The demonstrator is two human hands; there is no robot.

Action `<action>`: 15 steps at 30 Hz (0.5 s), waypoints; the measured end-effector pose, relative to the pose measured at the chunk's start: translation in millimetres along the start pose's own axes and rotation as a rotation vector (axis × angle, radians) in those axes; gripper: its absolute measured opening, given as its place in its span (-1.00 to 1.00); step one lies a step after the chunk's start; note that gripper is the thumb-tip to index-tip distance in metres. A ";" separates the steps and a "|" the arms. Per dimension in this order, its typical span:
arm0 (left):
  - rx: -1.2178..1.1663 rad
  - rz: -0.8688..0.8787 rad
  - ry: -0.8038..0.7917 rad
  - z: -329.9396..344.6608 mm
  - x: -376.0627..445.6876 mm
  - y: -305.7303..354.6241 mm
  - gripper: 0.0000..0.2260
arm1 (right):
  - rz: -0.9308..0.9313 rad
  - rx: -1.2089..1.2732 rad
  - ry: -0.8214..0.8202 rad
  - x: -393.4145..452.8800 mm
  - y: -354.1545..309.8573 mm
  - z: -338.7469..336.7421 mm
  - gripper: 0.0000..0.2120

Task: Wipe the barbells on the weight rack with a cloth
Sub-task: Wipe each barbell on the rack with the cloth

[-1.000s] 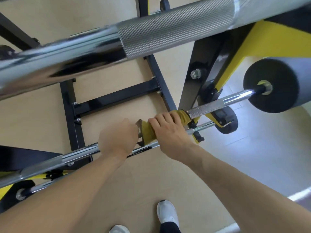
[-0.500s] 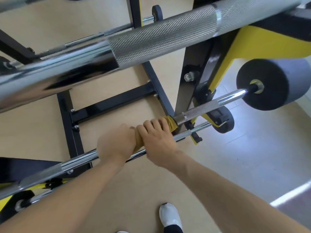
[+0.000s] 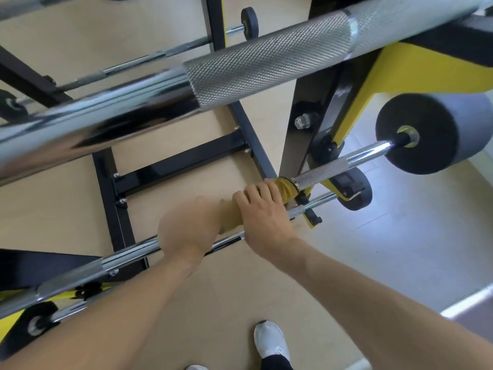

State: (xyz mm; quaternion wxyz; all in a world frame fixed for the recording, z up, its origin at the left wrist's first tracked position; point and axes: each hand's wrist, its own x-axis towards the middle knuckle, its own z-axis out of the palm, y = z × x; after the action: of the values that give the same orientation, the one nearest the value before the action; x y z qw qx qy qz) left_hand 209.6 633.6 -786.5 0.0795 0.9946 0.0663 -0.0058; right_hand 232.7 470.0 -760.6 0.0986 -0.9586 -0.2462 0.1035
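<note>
**Cloth slides left along the mid-rack barbell**

Since a second ago the yellow cloth (image 3: 286,189) has shifted away from the grey weight (image 3: 426,132), leaving more knurling bare, so this stretch of the barbell (image 3: 360,158) seems wiped. The right hand (image 3: 262,213) curls around the cloth on the bar. The left hand (image 3: 186,228), touching it, appears to grip the bar, though motion blur obscures its fingers.
</note>
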 end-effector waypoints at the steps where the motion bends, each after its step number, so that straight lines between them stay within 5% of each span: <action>1: 0.002 0.014 0.007 0.0 -0.1 0.0 -0.62 | -0.070 -0.008 -0.002 -3.2 15.7 -2.6 -0.47; 3: 0.024 0.008 0.014 -0.1 0.8 0.4 -0.64 | -0.111 -0.079 -0.011 -7.2 60.8 -12.1 -0.37; 6: 0.047 -0.039 -0.010 1.0 3.1 2.2 -0.67 | 0.103 -0.192 0.003 -10.2 111.7 -25.6 -0.49; 10: 0.043 -0.065 -0.020 1.5 2.3 2.5 -0.66 | 0.346 -0.224 0.136 -1.1 67.4 -7.5 -0.69; 15: 0.031 -0.055 0.016 2.2 1.6 3.3 -0.60 | 0.046 -0.051 0.169 -5.8 -24.0 29.6 -0.55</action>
State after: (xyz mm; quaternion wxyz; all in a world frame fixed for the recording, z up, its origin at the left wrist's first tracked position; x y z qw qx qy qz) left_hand 211.6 630.3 -788.1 0.0634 0.9935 0.0943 -0.0013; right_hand 209.6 491.8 -782.4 0.0920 -0.9715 -0.2176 0.0184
